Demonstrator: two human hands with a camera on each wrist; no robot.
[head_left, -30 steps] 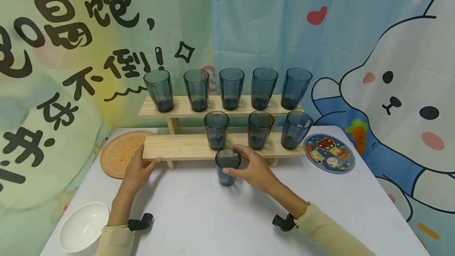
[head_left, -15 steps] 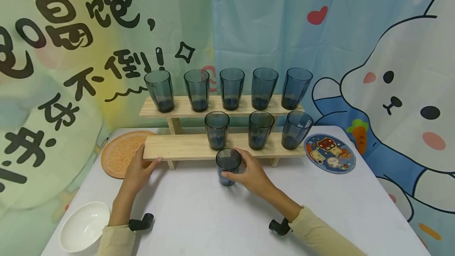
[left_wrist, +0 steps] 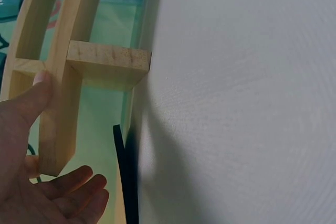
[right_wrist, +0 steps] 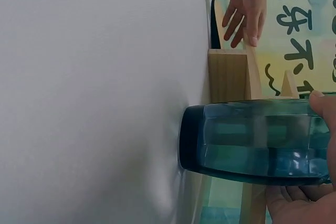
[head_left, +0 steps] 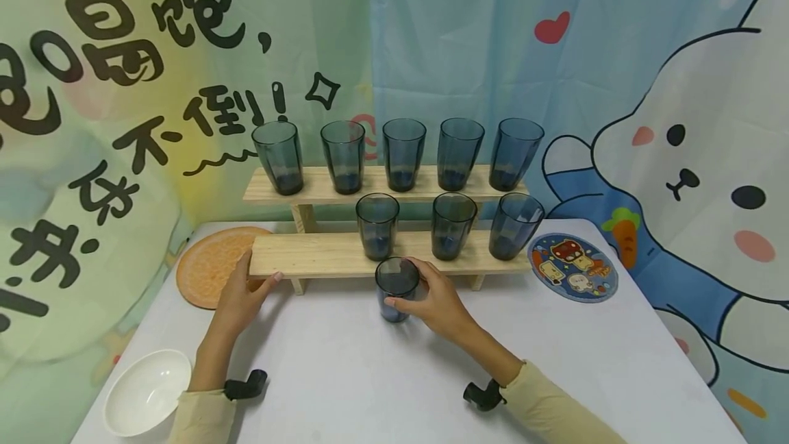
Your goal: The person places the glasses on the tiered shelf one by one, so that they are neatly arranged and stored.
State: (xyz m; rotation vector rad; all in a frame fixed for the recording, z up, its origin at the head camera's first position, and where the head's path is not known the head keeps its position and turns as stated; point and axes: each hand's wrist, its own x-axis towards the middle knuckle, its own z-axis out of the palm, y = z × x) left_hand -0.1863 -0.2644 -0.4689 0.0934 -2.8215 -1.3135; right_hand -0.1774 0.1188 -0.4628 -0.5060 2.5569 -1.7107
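Note:
My right hand (head_left: 440, 300) holds a dark blue-grey drinking glass (head_left: 394, 285) in front of the two-tier wooden shelf (head_left: 314, 253). Thumb and fingers are on opposite sides of the glass, which is upright. In the right wrist view the base of the glass (right_wrist: 193, 139) is at the white tabletop; whether it touches cannot be told. My left hand (head_left: 240, 297) grips the left end of the lower tier, thumb at its front edge. The left wrist view shows the thumb (left_wrist: 39, 93) against the wood, the other fingers partly below.
Several matching glasses (head_left: 403, 156) line the upper tier; 3 more (head_left: 453, 228) stand on the lower tier's middle and right. An orange round mat (head_left: 212, 269) lies left, a blue patterned mat (head_left: 573, 269) right. A white bowl (head_left: 148, 392) is at the front left.
My right hand has closed in a little on the glass, its wrist moving slightly left. The left hand stays on the shelf end, and the glass has hardly moved.

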